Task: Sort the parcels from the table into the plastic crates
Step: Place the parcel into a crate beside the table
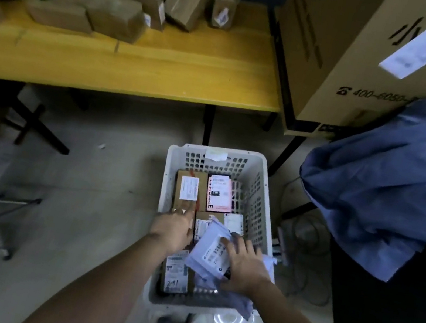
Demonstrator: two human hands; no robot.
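Parcels lie packed in the white plastic crate on the floor. Inside the crate, the right hand presses flat on a pale mailer bag, grip wide; the left hand beside it reaches in, grip unclear.

I see a white plastic crate with perforated walls, its finish dull and smooth. Inside lie brown cardboard boxes, matt, with white paper labels, and one box faced in pale pink paper. A soft mailer bag of thin, crinkled, faintly shiny plastic film lies on top. My table has a smooth yellow wood-look top with a slight sheen. Matt cardboard parcels sit on it, some banded with glossy tape. To the right hangs blue woven cloth, matt and creased.
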